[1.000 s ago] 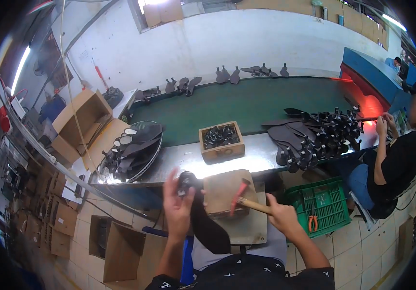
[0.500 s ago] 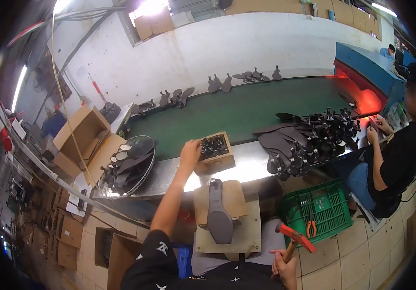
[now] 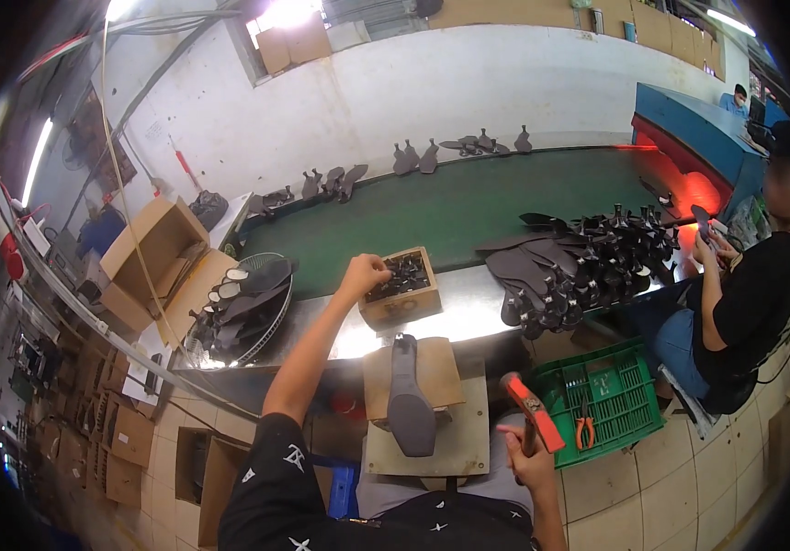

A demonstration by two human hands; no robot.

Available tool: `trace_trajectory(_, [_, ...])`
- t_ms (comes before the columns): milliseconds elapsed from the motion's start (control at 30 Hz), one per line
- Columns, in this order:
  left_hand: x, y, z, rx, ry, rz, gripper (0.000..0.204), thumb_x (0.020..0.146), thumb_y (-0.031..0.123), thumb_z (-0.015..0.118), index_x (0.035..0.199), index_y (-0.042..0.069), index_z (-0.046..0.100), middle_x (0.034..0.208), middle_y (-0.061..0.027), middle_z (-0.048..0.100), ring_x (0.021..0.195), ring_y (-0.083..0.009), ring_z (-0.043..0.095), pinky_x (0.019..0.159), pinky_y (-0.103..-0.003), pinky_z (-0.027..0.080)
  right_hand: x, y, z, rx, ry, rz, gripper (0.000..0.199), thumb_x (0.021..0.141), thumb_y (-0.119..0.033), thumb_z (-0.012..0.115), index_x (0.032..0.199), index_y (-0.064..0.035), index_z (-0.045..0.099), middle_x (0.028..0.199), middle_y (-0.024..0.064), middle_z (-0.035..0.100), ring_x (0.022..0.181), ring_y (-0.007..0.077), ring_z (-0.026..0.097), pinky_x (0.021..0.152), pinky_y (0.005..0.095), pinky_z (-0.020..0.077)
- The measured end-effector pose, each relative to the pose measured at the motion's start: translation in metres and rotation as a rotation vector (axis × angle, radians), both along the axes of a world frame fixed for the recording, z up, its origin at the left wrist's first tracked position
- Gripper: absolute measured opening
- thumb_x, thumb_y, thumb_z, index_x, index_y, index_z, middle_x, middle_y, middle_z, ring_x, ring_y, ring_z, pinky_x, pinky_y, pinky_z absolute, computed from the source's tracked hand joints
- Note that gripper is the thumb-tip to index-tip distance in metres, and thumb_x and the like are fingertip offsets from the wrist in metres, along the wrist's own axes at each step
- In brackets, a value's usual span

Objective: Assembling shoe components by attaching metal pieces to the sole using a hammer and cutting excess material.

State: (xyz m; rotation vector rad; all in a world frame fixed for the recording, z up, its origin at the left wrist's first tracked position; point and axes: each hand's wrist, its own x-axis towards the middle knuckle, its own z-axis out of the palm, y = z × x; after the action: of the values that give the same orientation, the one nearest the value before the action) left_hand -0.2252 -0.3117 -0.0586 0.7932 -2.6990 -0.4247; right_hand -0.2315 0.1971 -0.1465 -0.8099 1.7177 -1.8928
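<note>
The left hand (image 3: 365, 274) dips, fingers bunched, into the small wooden box (image 3: 401, 289) beyond the shoe sole (image 3: 408, 395). The right hand (image 3: 525, 459) grips an orange-handled hammer (image 3: 531, 413) beside that sole. Judging by this, nailing is not yet begun.

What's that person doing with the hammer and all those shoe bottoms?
The person's left hand reaches into a small wooden box of little dark pieces on the metal bench. The right hand holds a hammer with an orange head, lifted off to the side. A dark sole sits upside down on a stand between the hands. Another person in black sits to the right, beside a pile of soles.
</note>
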Motion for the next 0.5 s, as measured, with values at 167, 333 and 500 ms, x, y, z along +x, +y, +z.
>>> trace_trajectory(167, [0.042,0.131,0.05,1.088,0.578,-0.224,0.011,0.086,0.011,0.071,0.088,0.004,0.063,0.083,-0.0085,0.07,0.072,-0.01,0.063,0.063,-0.022,0.047,-0.022,-0.02,0.049,-0.105,-0.002,0.049,0.028,0.098,-0.009,0.056,0.125,0.0003,0.059,0.09,0.0108,0.073,0.05,0.0046,0.05,0.048,0.0201,0.0399])
trace_trajectory(333, [0.107,0.256,0.085,1.3,0.889,-0.31,0.022,0.084,-0.002,0.07,0.104,0.0,0.061,0.09,-0.005,0.067,0.079,-0.0126,0.064,0.075,-0.026,0.053,-0.017,-0.06,0.121,-0.183,-0.049,0.197,0.024,0.098,-0.006,0.055,0.12,0.0032,0.061,0.095,0.0165,0.072,0.041,0.0038,0.044,0.038,0.0189,0.0361])
trace_trajectory(500, [0.14,0.304,0.089,1.123,0.937,-0.261,0.025,0.081,-0.004,0.074,0.105,-0.005,0.066,0.095,-0.0101,0.066,0.088,-0.0149,0.065,0.077,-0.026,0.054,0.012,-0.078,0.153,-0.226,-0.018,0.313,0.024,0.094,-0.007,0.065,0.117,-0.001,0.065,0.101,0.0074,0.07,0.057,0.0025,0.052,0.049,0.0178,0.0397])
